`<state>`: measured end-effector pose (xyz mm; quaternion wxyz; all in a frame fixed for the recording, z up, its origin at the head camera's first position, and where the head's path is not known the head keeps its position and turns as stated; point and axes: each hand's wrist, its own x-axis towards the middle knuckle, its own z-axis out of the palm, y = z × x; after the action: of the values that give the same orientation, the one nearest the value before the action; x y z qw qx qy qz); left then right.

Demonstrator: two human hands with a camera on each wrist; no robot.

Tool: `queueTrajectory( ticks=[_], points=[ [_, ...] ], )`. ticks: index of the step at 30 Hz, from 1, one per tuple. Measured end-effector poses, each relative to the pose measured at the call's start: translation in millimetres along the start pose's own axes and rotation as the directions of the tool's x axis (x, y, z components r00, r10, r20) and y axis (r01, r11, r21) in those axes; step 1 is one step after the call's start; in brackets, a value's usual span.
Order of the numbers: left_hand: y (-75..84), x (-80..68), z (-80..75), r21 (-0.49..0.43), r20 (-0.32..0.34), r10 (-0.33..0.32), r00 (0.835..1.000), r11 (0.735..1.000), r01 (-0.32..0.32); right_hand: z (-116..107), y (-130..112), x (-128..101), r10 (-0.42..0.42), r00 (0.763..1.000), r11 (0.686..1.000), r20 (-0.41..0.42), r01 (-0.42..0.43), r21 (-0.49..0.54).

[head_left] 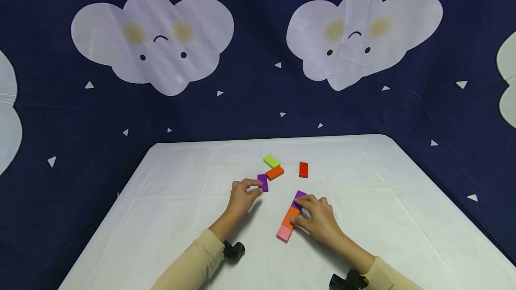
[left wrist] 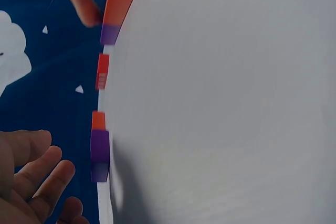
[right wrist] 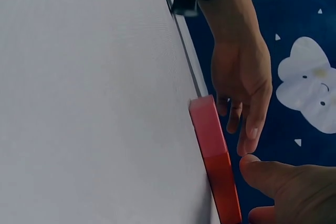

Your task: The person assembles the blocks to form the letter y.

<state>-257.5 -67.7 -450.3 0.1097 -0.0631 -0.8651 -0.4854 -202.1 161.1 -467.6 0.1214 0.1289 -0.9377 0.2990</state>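
In the head view, my left hand [head_left: 242, 198] is beside a purple block [head_left: 263, 183], thumb and index finger near its edge. The left wrist view shows its loosely bent fingers [left wrist: 55, 179] apart from that purple block [left wrist: 100, 153]. Over on the right, my right hand [head_left: 318, 216] hovers at a slanted row: a second purple block [head_left: 299, 194], an orange block [head_left: 290, 216] and a pink block [head_left: 284, 233], end to end. Its index finger overlaps the purple one; its thumb [right wrist: 268, 174] is close beside the orange one [right wrist: 223, 182]. Whether they touch is unclear.
Past the left hand, another orange block [head_left: 275, 172] lies against a green block [head_left: 271, 161]. A red block [head_left: 303, 170] stands apart to their right. All lie on a white-covered table [head_left: 181, 214], with a dark blue cloud-patterned cloth [head_left: 258, 102] hanging behind it.
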Motion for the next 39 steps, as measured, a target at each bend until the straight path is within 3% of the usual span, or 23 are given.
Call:
queueTrajectory(
  ticks=[6,16,28,33,39],
  points=[
    [-1.3,13.6,-3.4,0.028,-0.015,-0.040,0.999,0.999,0.041,1.1,-3.0,-2.1,-0.006,1.000,1.000,-0.003,0.006,-0.006],
    [-9.0,30.9,-4.4,0.065,0.026,-0.047,0.999,0.997,0.045,0.9,-4.3,-1.4,-0.041,0.999,0.999,-0.028,0.040,-0.036],
    [-9.8,36.7,-4.2,0.142,0.136,-0.105,0.985,0.986,0.086,2.7,-1.5,-2.2,-0.026,1.000,0.999,0.002,0.026,-0.026],
    [-11.3,40.8,-3.5,0.182,0.180,-0.084,0.980,0.982,0.051,2.4,-1.2,-2.3,-0.020,1.000,0.999,0.011,0.021,-0.025],
    [-13.1,47.2,-4.1,0.179,0.266,-0.127,0.956,0.981,0.080,1.6,-1.1,-2.5,-0.012,1.000,1.000,0.020,0.013,-0.017]
  ],
)
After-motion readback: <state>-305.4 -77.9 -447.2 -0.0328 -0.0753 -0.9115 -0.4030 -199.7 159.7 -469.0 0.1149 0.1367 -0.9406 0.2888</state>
